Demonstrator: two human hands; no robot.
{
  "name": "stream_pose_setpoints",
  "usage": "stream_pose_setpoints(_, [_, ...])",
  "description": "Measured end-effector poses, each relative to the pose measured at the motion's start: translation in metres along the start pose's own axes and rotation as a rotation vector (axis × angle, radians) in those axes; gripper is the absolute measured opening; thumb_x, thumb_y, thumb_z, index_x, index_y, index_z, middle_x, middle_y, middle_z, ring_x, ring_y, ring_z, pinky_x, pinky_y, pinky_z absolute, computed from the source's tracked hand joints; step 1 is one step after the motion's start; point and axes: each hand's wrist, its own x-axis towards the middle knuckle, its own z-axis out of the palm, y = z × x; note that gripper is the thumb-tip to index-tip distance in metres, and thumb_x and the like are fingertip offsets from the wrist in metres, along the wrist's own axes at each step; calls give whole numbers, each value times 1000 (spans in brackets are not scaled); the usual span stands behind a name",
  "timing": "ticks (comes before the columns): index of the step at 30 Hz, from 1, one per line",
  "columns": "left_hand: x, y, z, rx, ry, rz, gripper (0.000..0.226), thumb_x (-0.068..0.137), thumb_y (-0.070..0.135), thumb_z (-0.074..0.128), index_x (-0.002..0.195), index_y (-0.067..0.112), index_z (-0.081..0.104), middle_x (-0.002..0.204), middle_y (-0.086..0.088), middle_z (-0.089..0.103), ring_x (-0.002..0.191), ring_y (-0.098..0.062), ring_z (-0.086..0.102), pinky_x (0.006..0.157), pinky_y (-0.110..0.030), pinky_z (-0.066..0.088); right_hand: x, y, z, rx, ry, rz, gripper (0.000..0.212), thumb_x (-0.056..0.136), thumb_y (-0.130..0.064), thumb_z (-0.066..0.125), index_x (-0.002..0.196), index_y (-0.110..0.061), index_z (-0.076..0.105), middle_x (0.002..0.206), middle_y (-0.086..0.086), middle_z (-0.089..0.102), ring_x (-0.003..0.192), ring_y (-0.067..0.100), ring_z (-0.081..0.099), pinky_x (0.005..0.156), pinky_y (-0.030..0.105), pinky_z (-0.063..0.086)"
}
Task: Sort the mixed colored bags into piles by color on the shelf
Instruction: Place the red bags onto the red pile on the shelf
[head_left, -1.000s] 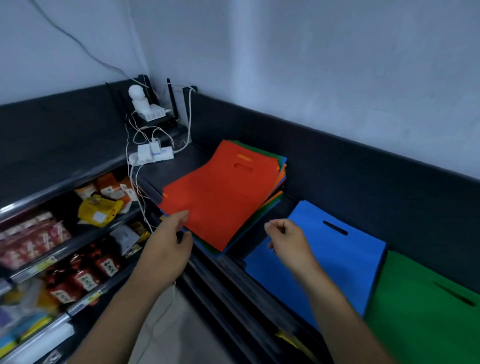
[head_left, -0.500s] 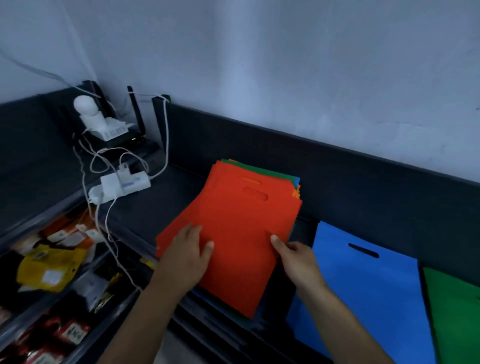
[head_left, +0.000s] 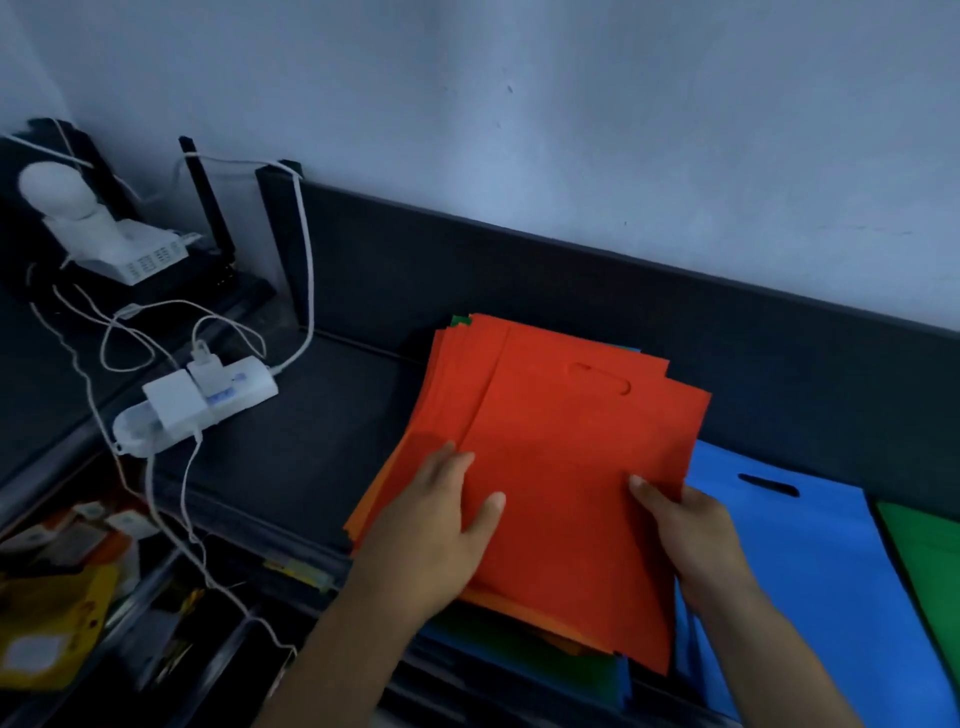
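Note:
A mixed stack of flat bags lies on the dark shelf (head_left: 322, 415), with a red-orange bag (head_left: 566, 457) on top and blue and green edges showing beneath. My left hand (head_left: 447, 525) lies flat on the stack's near left part, fingers spread. My right hand (head_left: 680, 525) grips the top red-orange bag at its right edge, thumb on top. To the right lies a blue bag (head_left: 810, 566) with a slot handle, and a green bag (head_left: 930, 561) sits at the far right edge.
A white power strip (head_left: 202, 405) with plugs and trailing cables sits on the shelf at left. Behind it stand a white camera (head_left: 67, 202) and a black router with an antenna (head_left: 208, 208). Lower shelves at bottom left hold packaged goods (head_left: 52, 623). A dark back rail (head_left: 571, 291) lines the wall.
Both hands moved onto the stack from its near edge: the left now presses flat on it, the right has taken the top bag's right edge. The view shifted closer and rightward.

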Motion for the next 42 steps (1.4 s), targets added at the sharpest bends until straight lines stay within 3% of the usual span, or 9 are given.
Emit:
stream_pose_setpoints(4, [12, -11, -5, 22, 62, -35, 71, 101, 63, 32, 160, 24, 24, 170, 6, 15, 151, -15, 29, 118, -36, 35, -7, -5, -12, 84, 26, 62, 15, 94, -23, 78, 102, -10, 79, 91, 9, 84, 85, 28, 81, 79, 36, 62])
stream_pose_setpoints(9, [10, 1, 3, 1, -74, 98, 67, 102, 63, 32, 159, 29, 24, 170, 10, 7, 148, -14, 34, 114, -32, 37, -23, -4, -19, 160, 0, 114, 23, 92, -21, 80, 109, -6, 77, 94, 14, 83, 88, 33, 81, 75, 37, 63])
stream_pose_setpoints(15, [23, -3, 1, 37, 36, -17, 67, 102, 59, 35, 157, 21, 31, 170, -5, 12, 149, -23, 34, 113, -35, 38, -25, -6, -32, 191, 47, 90, 29, 90, -13, 81, 116, -4, 73, 99, 18, 82, 90, 36, 80, 77, 40, 64])
stream_pose_setpoints(20, [21, 7, 9, -66, -20, 22, 66, 101, 62, 37, 157, 28, 31, 170, 5, 9, 150, -16, 30, 111, -30, 38, -27, -7, -26, 224, -76, 162, 27, 94, -15, 76, 118, -4, 75, 107, 19, 82, 99, 35, 80, 96, 48, 60])
stream_pose_setpoints(25, [27, -1, 5, -40, 49, 2, 61, 103, 54, 40, 157, 25, 33, 167, 6, 22, 148, -14, 33, 110, -25, 35, -25, -8, -27, 262, 11, 144, 21, 98, -19, 73, 115, -8, 76, 103, 17, 82, 98, 36, 79, 89, 45, 62])
stream_pose_setpoints(30, [26, -2, 4, -91, 8, 38, 58, 104, 51, 44, 156, 30, 34, 167, 18, 20, 149, -6, 29, 116, -25, 31, -26, -14, -15, 208, -64, 131, 19, 98, -13, 71, 112, -2, 77, 102, 19, 82, 95, 36, 80, 82, 41, 62])
stream_pose_setpoints(34, [32, -7, -2, -191, 79, -36, 53, 102, 46, 52, 151, 26, 43, 167, 13, 23, 150, -8, 29, 115, -26, 31, -26, -16, -11, 177, -85, 140, 18, 98, -11, 71, 110, 0, 78, 100, 21, 82, 93, 36, 80, 82, 40, 62])
stream_pose_setpoints(38, [37, -7, -9, -173, 79, -103, 55, 103, 42, 52, 152, 20, 43, 153, 1, 48, 135, -16, 50, 98, -24, 42, -24, -13, -15, 190, 6, 129, 18, 98, -13, 71, 111, -3, 77, 98, 20, 82, 94, 39, 79, 80, 41, 64])
stream_pose_setpoints(42, [39, -1, -13, -105, 9, -81, 56, 104, 43, 49, 154, 19, 41, 144, 0, 53, 123, -15, 56, 84, -21, 41, -24, -10, -15, 213, 11, 109, 18, 100, -16, 70, 115, -9, 76, 100, 15, 83, 92, 33, 80, 73, 36, 62])
